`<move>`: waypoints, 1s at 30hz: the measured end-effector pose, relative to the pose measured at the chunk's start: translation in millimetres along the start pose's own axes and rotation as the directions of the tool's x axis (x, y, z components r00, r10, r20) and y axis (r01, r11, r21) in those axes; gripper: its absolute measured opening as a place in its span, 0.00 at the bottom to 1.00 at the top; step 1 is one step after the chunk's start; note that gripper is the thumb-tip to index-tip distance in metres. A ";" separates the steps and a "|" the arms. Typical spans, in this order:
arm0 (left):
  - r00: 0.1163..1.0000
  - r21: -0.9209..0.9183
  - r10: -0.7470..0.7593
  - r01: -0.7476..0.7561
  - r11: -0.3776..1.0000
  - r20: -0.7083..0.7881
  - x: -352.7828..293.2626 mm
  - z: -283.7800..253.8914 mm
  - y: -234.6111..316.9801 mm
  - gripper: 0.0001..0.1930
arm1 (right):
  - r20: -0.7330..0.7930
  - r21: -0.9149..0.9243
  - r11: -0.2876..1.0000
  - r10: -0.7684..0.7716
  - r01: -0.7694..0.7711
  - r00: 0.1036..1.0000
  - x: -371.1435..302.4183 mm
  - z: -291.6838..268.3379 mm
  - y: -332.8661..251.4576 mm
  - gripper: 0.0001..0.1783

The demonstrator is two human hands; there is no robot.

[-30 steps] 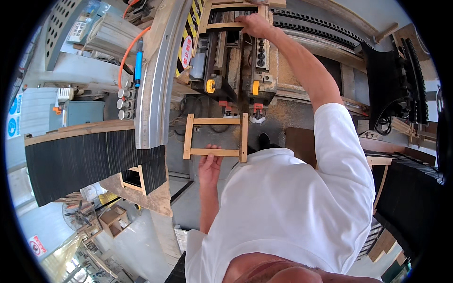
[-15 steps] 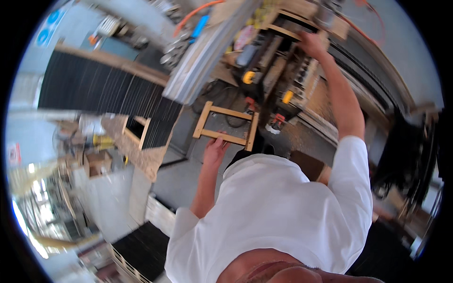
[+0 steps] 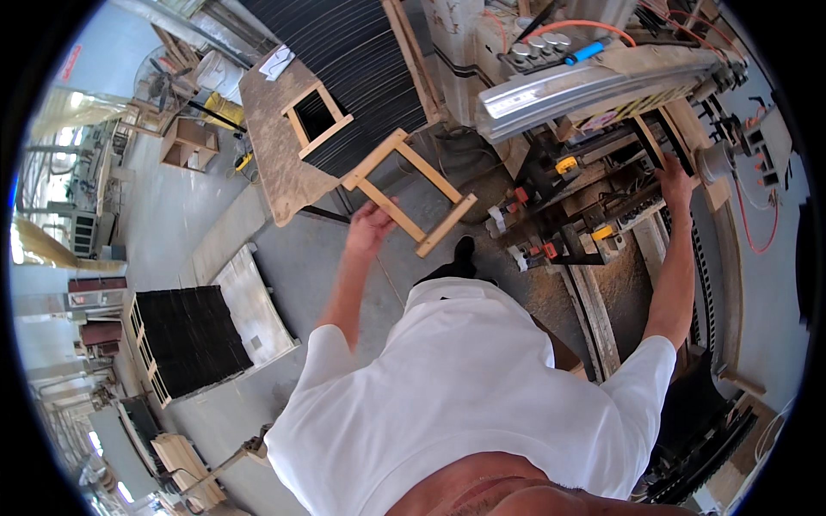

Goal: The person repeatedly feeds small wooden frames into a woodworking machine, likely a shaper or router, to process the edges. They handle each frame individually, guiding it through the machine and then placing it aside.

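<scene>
Here, your left hand (image 3: 370,230) is closed around one rail of a small rectangular wooden frame (image 3: 409,193), holding it in the air above the grey floor (image 3: 284,284), just beside a dusty board (image 3: 274,146) bearing a second frame (image 3: 316,119). Your right hand (image 3: 672,179) reaches out and rests flat on the machine (image 3: 594,198), fingers spread, gripping nothing.

Upper left of centre, a dusty brown worktable (image 3: 274,146) carries a small wooden frame (image 3: 317,119) lying flat near its far end. Just right of it, a black ribbed surface (image 3: 344,60) runs to the top edge, bare.
</scene>
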State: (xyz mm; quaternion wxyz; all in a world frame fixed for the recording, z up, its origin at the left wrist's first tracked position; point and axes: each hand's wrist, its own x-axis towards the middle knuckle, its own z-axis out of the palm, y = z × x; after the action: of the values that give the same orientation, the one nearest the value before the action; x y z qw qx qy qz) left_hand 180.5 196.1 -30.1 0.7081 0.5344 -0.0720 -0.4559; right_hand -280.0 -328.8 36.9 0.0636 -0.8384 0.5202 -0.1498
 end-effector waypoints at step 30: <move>0.798 0.968 0.585 -0.005 0.250 -0.147 249.5 -208.6 224.3 0.21 | -0.164 0.702 0.685 0.421 -0.194 0.892 -223.4 44.0 -340.3 0.10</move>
State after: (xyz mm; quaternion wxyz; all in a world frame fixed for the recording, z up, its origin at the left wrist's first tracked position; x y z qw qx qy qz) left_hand 574.2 163.0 -29.1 0.3288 0.9113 -0.2464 -0.0275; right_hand -68.2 21.5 43.2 0.3012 -0.6233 0.5693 -0.4435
